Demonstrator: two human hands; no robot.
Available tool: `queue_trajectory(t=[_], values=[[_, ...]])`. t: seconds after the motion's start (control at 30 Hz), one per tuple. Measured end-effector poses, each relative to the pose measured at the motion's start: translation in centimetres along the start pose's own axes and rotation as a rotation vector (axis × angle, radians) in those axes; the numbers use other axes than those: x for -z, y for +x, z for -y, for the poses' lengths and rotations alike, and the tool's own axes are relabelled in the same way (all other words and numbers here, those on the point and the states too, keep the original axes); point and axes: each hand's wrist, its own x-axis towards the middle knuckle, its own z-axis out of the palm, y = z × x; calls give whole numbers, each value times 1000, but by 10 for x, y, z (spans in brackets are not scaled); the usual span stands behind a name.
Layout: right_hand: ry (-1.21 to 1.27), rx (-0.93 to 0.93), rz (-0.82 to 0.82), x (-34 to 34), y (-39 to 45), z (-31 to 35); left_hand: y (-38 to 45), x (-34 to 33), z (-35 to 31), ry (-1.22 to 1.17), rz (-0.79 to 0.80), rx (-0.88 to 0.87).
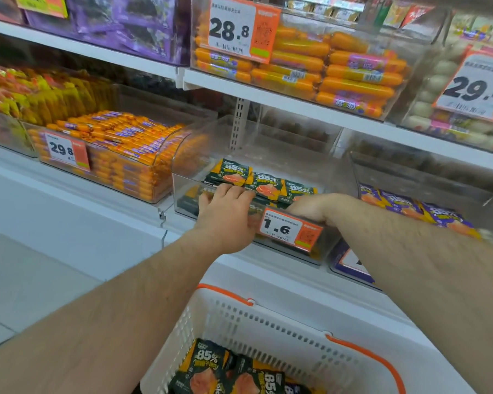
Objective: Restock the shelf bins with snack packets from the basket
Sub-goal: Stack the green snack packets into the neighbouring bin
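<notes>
Meanwhile both hands reach into the clear bin (182, 194), left hand (225, 214) flat on green packets (265, 184), right hand (308, 209) fingers hidden, basket (268, 322) below.

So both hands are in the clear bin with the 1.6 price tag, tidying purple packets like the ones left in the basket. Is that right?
Not quite: the packets in the clear bin are dark green, not purple, matching those in the basket. The head view shows it. Both the left hand and right hand do reach into that bin.
</notes>
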Motion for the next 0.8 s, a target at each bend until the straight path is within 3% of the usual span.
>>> queue_trajectory(t=[0.37,0.5,0.57,0.63,0.67,0.7,0.73,0.8], values=[[-10,7,-16,0,-5,-6,1,-6,-4,17,-5,26],[-7,-6,-89,0,-4,-5,-1,-4,-3,-111,-86,-59],[15,29,-340,-7,0,-4,-5,-2,-4,-133,-246,-314],[177,164,-897,-24,-4,-7,-8,1,-9,-172,-318,-486],[238,339,-1205,-39,-12,-6,-12,0,-11,-182,-250,-502],[261,498,-1396,-56,-22,-3,-16,-2,-12,-168,-114,-475],[269,627,-1452,-77,-32,0,-20,-4,-13,-119,86,-420],[305,702,-1328,-129,-25,-1,-29,-14,-12,89,571,-306]])
